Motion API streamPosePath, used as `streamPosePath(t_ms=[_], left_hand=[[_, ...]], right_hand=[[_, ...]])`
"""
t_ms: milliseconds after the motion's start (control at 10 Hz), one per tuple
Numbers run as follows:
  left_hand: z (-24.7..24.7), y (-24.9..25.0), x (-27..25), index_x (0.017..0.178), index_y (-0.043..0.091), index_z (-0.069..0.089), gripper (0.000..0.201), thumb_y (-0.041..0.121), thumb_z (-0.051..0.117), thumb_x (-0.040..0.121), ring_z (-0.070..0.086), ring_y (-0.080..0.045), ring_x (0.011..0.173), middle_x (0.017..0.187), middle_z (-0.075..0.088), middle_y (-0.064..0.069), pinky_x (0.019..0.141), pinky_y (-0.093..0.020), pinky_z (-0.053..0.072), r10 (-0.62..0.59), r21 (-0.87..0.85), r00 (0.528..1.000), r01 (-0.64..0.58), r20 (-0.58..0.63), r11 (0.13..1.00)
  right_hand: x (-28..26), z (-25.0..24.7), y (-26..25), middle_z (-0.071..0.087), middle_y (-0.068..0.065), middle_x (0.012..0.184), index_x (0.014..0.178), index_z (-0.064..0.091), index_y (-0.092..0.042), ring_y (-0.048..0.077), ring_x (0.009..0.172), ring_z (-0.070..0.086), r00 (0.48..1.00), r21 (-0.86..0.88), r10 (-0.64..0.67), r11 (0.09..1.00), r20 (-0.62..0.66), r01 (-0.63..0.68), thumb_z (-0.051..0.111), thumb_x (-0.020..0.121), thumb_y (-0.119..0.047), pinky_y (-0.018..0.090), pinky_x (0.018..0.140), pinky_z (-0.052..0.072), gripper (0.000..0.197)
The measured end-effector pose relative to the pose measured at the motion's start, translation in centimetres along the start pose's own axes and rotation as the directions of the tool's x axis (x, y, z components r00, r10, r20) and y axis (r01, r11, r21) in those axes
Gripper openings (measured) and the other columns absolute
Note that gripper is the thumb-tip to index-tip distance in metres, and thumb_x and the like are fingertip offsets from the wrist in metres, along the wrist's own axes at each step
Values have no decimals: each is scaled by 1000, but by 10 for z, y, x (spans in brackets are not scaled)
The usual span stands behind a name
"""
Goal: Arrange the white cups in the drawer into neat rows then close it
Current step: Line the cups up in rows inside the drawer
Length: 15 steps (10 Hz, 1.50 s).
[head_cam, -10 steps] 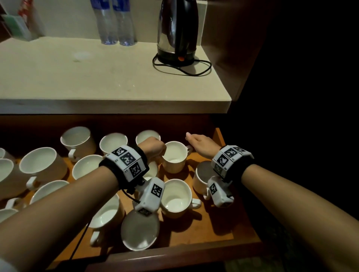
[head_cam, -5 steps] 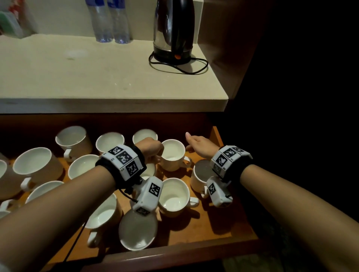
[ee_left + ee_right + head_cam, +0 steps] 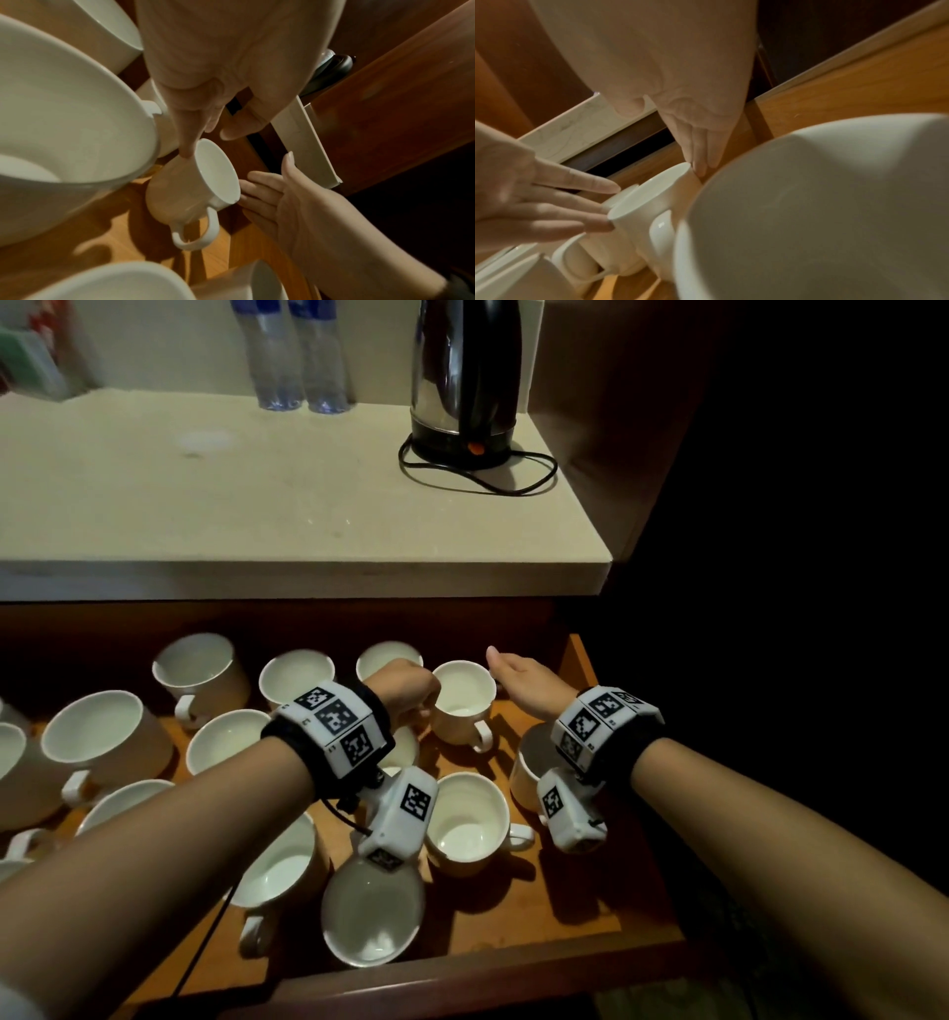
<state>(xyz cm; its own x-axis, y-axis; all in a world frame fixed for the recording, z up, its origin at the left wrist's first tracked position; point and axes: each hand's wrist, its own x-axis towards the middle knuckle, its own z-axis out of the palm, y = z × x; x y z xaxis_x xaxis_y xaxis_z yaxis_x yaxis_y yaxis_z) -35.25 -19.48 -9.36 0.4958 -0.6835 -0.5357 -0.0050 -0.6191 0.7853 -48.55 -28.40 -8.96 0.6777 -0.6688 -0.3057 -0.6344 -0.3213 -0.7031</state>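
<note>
The open wooden drawer (image 3: 565, 896) holds several white cups in loose order. One upright cup (image 3: 462, 701) stands at the back right, its handle pointing toward the front. My left hand (image 3: 405, 690) and right hand (image 3: 526, 677) flank it. In the left wrist view the left index fingertip (image 3: 187, 152) touches the cup's (image 3: 195, 186) rim, and the right hand (image 3: 259, 192) lays straight fingers against the other side. The right wrist view shows the same cup (image 3: 649, 194) between the right fingers (image 3: 700, 162) and the left hand (image 3: 577, 203).
More cups crowd close by: one in front (image 3: 467, 819), one under my right wrist (image 3: 526, 762), one tipped at the drawer front (image 3: 372, 911). The counter (image 3: 257, 505) overhangs the drawer's back and carries a kettle (image 3: 464, 382) and two bottles (image 3: 292, 351).
The cup between my hands has turned: its handle swung from the back right, near my right hand, round to the front. Both hands have stayed beside it.
</note>
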Motion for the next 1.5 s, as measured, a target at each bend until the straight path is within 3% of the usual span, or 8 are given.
streamPosePath(t_ms=[200, 700, 800, 900, 1200, 1300, 1400, 1500], left_hand=[[-3, 5, 3, 59, 5, 44, 22, -12, 38, 71, 43, -25, 55, 61, 37, -12, 67, -34, 39, 8, 9, 999, -7, -39, 1000], [5, 27, -30, 68, 13, 51, 26, -8, 46, 82, 49, -25, 91, 78, 51, -8, 74, -30, 43, 128, 72, 990, -123, -62, 990], [20, 38, -45, 104, 3, 59, 22, -4, 47, 88, 52, -23, 93, 92, 57, -12, 78, -31, 44, 124, 97, 989, -131, 81, 987], [36, 40, -55, 76, 11, 56, 19, -1, 47, 88, 57, -26, 90, 91, 58, -15, 91, -35, 49, 77, 182, 977, -115, 200, 977], [64, 27, -65, 74, 10, 49, 21, 4, 45, 94, 59, -14, 56, 70, 58, -7, 49, -19, 52, -3, 291, 960, -82, 281, 953], [67, 25, -66, 73, 9, 50, 21, 4, 46, 93, 62, -10, 48, 54, 64, -2, 51, -19, 54, -15, 290, 967, -62, 256, 955], [62, 24, -63, 81, 8, 55, 15, 3, 46, 91, 70, -26, 84, 89, 71, -18, 87, -36, 56, -39, 328, 959, -58, 280, 943], [50, 24, -62, 97, 3, 60, 19, 5, 42, 92, 65, -31, 87, 101, 66, -22, 92, -41, 53, -27, 297, 971, -47, 238, 954]], right_hand=[[4, 0, 8, 64, 12, 121, 120, 58, -7, 26, 114, 59, 1000, 56, 29, 998, -7, -29, 21, 98, -54, 46, 105, 40, 63], [-5, -24, 10, 66, 19, 112, 127, 52, 2, 28, 95, 66, 991, 144, 89, 987, -99, -75, 25, 99, -50, 38, 93, 50, 65], [-20, -36, 17, 68, 19, 100, 115, 58, 3, 29, 81, 63, 991, 62, 88, 995, -99, -82, 25, 100, -48, 39, 79, 51, 62], [-33, -45, 28, 67, 9, 74, 91, 64, -4, 19, 66, 61, 990, -104, 81, 990, -119, -93, 26, 100, -48, 34, 74, 48, 59], [-53, -45, 40, 44, 2, 59, 55, 42, -12, 14, 55, 41, 979, -465, 200, 865, -29, -191, 24, 100, -50, 28, 58, 36, 61], [-56, -41, 43, 35, 3, 62, 57, 34, -15, 13, 55, 35, 970, -465, 244, 856, -24, -227, 25, 99, -51, 25, 53, 30, 56], [-55, -38, 45, 40, 3, 62, 59, 37, -15, 13, 55, 39, 970, -428, 235, 872, -57, -236, 30, 99, -50, 22, 51, 31, 54], [-59, -34, 37, 53, 1, 59, 72, 53, -11, 11, 48, 51, 979, -263, 152, 947, -132, -183, 39, 99, -43, 21, 46, 39, 44]])
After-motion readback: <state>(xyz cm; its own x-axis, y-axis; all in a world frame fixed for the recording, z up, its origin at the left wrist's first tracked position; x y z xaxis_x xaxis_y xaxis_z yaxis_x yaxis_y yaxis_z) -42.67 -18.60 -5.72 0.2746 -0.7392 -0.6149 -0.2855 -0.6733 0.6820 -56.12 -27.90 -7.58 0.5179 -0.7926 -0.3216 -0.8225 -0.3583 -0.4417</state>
